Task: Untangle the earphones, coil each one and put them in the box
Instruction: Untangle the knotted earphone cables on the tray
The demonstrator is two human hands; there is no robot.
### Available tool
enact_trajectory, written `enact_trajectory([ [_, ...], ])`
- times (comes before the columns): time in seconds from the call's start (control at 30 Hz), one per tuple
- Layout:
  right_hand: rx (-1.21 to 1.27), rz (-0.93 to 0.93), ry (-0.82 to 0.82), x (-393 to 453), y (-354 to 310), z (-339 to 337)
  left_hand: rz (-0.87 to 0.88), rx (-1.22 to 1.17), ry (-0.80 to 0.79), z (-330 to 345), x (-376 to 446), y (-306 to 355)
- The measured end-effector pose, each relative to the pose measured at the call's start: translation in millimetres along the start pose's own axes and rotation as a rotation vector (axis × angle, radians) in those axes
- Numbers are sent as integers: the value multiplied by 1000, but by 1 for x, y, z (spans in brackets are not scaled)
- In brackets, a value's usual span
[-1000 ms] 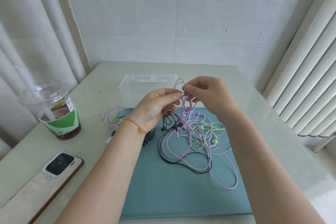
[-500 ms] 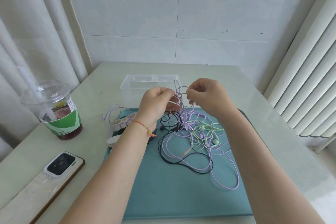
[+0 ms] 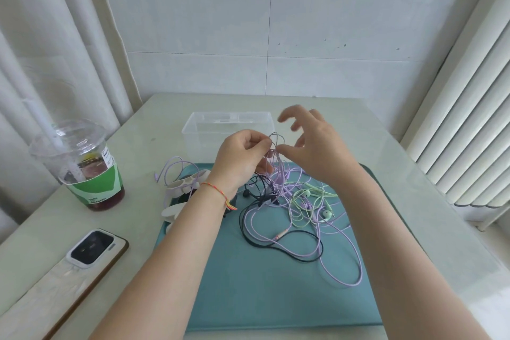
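A tangle of purple earphones (image 3: 278,174), black earphones (image 3: 249,240) and green earphones (image 3: 317,201) lies on the teal mat (image 3: 276,298). My left hand (image 3: 242,157) pinches a raised loop of the purple cable above the tangle. My right hand (image 3: 311,146) hovers just right of that loop, fingers spread and slightly blurred; its thumb is close to the cable and holds nothing. The clear plastic box (image 3: 229,124) stands behind both hands, with nothing visible inside. Another purple cable (image 3: 171,168) lies at the mat's left edge.
An iced drink cup (image 3: 82,165) with a straw stands at the left. A phone (image 3: 91,250) lies on a light board near the front left edge. White and dark clips (image 3: 187,182) sit by the mat's left side. Curtains hang left, blinds right.
My right hand has let go of the purple cable and opened, lifting up and to the right. My left hand keeps its pinch on the loop.
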State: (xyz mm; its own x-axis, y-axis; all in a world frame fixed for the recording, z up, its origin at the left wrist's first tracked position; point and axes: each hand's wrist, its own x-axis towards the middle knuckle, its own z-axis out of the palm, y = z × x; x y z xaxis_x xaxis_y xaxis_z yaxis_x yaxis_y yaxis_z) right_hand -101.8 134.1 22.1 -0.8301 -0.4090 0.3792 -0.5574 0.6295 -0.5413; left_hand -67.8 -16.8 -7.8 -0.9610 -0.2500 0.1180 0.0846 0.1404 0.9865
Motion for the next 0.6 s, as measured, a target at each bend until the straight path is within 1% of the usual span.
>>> enact_trajectory([
  [0.1, 7, -67, -55, 0, 0, -1, 10, 14, -14, -1, 0, 0],
  [0.33, -47, -63, -147, 1, 2, -4, 54, 68, -82, -3, -2, 1],
  [0.6, -6, 17, -89, 2, 0, -9, 112, 312, -34, -2, 1, -7],
])
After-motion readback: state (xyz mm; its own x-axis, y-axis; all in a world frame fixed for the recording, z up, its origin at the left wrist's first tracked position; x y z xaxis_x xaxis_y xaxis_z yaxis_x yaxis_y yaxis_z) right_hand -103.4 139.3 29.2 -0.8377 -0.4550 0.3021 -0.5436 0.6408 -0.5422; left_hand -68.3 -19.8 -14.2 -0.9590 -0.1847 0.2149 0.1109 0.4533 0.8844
